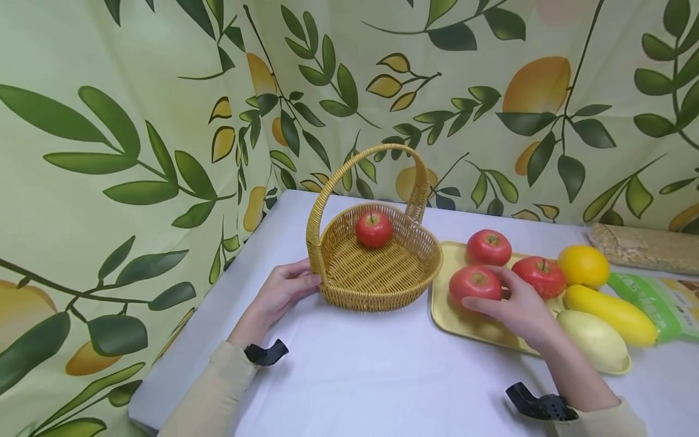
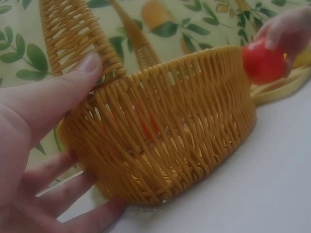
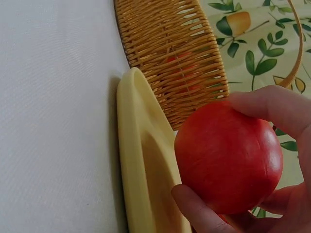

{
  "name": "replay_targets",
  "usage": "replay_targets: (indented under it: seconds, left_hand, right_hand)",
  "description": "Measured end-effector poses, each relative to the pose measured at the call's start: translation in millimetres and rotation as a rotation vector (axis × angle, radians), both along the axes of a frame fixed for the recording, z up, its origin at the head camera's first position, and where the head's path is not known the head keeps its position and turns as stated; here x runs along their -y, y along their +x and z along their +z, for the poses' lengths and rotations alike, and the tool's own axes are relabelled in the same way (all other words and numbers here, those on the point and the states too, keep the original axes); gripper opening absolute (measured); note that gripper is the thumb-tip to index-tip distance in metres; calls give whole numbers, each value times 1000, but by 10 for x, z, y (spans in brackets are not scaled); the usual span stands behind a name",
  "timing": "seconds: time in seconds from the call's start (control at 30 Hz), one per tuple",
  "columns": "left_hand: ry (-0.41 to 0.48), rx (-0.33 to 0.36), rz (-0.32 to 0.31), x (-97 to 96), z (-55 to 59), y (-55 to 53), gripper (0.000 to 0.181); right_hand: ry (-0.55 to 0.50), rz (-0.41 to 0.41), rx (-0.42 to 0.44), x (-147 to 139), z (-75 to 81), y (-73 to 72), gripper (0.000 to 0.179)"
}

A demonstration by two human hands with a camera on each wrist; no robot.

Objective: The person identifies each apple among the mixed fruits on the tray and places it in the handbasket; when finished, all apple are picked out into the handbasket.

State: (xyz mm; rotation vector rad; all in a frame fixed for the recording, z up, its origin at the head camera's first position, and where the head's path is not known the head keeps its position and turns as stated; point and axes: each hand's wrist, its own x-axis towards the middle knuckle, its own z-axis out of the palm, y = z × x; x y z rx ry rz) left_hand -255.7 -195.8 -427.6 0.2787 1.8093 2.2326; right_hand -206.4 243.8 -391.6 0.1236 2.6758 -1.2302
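A leaf-and-fruit printed cloth (image 1: 164, 54) backs a white-covered table (image 1: 382, 376), on which a wicker basket (image 1: 377, 297) stands upright, its arched handle raised. At the basket's four o'clock, just beside it, lies a yellow tray (image 1: 453, 260); a green packet (image 1: 652, 303) sits at the tray's three o'clock. The left hand (image 1: 285, 291) rests fingers spread against the basket's outer wall at nine o'clock, thumb by the handle's foot; the right hand (image 1: 521, 306) pinches a red apple (image 1: 474, 286) between thumb and fingers, at the tray's ten o'clock. Another apple (image 1: 374, 229) lies inside the basket toward twelve. For steady handling, the pinch should stay around the apple's sides, the lift clear the neighbouring fruit, and the left hand brace the basket lightly without tipping it. Some left fingers are hidden behind the basket in the head view; the right fingers' far contact is covered by the apple. The inner apple shows only as red through the weave in the wrist views, and the green packet's label is unreadable.
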Motion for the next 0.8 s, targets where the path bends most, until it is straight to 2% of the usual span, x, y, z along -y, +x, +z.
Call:
replay_targets:
  seconds: [0.3,0.6,0.8]
  left_hand:
    - [1,-14,-9,7,-11,4,54]
    - [8,-14,-5,3,18,-2,53]
    - [28,-12,-2,-8,-5,4,53]
  right_hand:
    - [-99,-30,24,-34,111,29,113]
    - [-178,-72,-29,0,282,6,107]
    - [-219,-68,-65,17,392,-33,104]
